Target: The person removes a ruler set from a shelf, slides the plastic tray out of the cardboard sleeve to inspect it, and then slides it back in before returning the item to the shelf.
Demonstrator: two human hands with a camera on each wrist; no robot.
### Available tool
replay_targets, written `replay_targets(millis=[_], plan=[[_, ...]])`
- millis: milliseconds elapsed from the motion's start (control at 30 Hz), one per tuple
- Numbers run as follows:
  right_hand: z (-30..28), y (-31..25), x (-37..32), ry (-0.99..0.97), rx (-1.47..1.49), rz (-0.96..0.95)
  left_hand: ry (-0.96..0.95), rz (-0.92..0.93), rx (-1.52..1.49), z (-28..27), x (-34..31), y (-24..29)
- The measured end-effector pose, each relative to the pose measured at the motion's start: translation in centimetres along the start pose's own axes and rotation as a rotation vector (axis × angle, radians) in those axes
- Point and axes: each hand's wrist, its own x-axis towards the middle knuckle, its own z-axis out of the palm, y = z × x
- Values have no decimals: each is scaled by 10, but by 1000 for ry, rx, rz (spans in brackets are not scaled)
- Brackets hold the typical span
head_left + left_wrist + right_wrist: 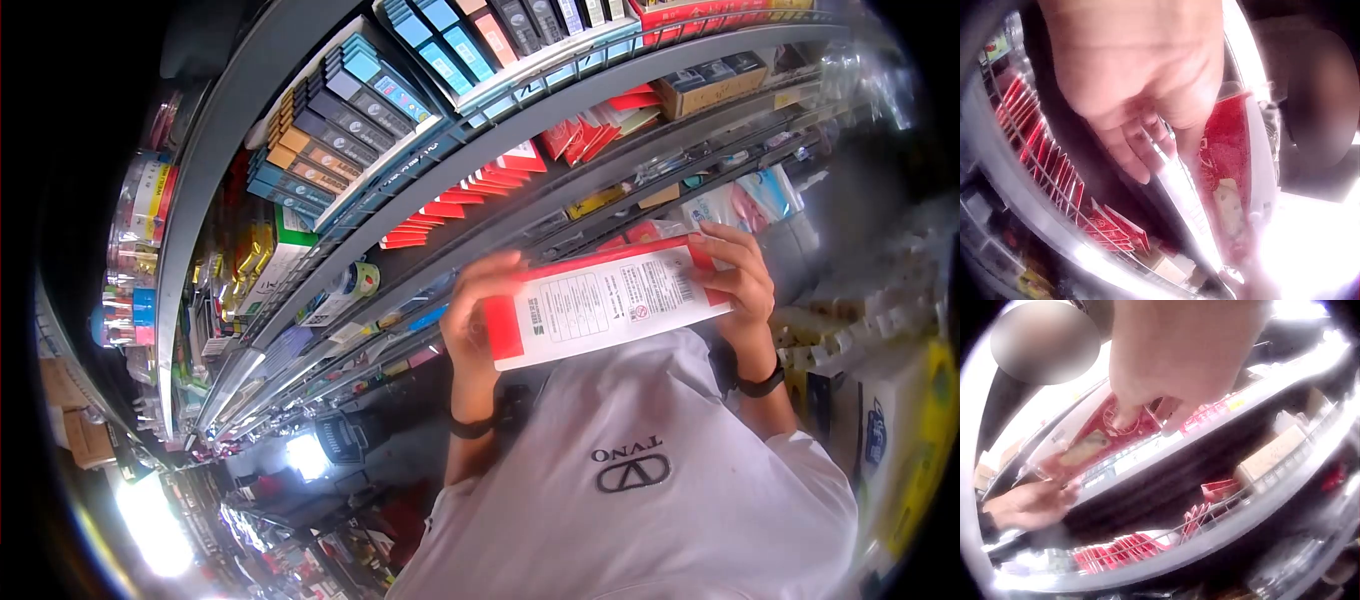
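Note:
Both hands hold a flat red-and-white box (612, 300) in front of the chest. Its white printed side, with a barcode and small text, faces the head camera. The left hand (478, 312) grips the left end, and the right hand (740, 275) grips the right end with fingers over the upper corner. In the left wrist view, the box's red face (1227, 147) shows beside the left hand (1141, 81). From the right wrist, the red face shows a pale picture (1085, 449), with the right hand (1172, 369) at the upper end and the left hand at the other.
Wire-fronted shelves curve past in front of the person. Small blue, orange and dark boxes (340, 115) fill an upper tray. Red packets (455, 205) stand in a row on the shelf below, near a cardboard box (712, 85). Bagged goods (745, 200) hang at the right.

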Motion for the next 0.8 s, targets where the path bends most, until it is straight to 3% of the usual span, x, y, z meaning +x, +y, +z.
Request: replay_targets(millis=[67,233,267,367,467,500,600,633,767,800], plan=[[-3,-1,-1,6,-106,-57,-15,27,44,1,1,5],[-2,5,-6,-47,-76,11,-48,63,106,3,3,15],[-1,6,-6,-69,-48,35,-1,-11,24,4,1,10],[7,14,-22,-211,248,341,82,-218,-238,7,-4,5],[21,-2,-30,-167,769,862,-52,-405,-547,13,-3,3],[22,-6,-24,-221,905,943,-95,-416,-553,20,-6,1],[33,-4,-20,-395,805,1095,-89,-546,-332,33,-8,-5],[30,-8,-7,-534,480,985,-69,-618,-391,35,-7,-12],[46,-4,-1,-312,175,374,-82,-568,-235,42,-5,-9],[44,-8,7,-331,171,370,-97,-569,-240,44,-4,-8]])
